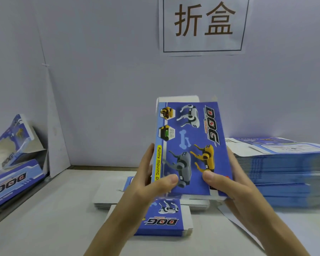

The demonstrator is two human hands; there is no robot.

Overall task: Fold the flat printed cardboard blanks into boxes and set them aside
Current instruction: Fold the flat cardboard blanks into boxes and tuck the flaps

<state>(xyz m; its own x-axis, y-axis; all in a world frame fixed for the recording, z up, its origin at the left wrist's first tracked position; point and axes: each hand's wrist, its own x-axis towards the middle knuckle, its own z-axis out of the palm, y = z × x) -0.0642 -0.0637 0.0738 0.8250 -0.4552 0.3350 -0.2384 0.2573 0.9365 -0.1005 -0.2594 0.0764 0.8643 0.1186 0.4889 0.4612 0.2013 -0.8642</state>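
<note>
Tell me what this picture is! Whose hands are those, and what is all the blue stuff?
No machine here: these are a person's two bare hands. The camera sits on the person's head and looks down, so you see what they see. The left hand and the right hand pinch a blue cardboard piece printed with toy robot dogs, thumbs in front. It gets folded into a box. On the white table lies a small pile of the same pieces, and at the right a tall stack. At the left lean boxes that look already folded. A paper sign hangs on the wall behind.
</note>
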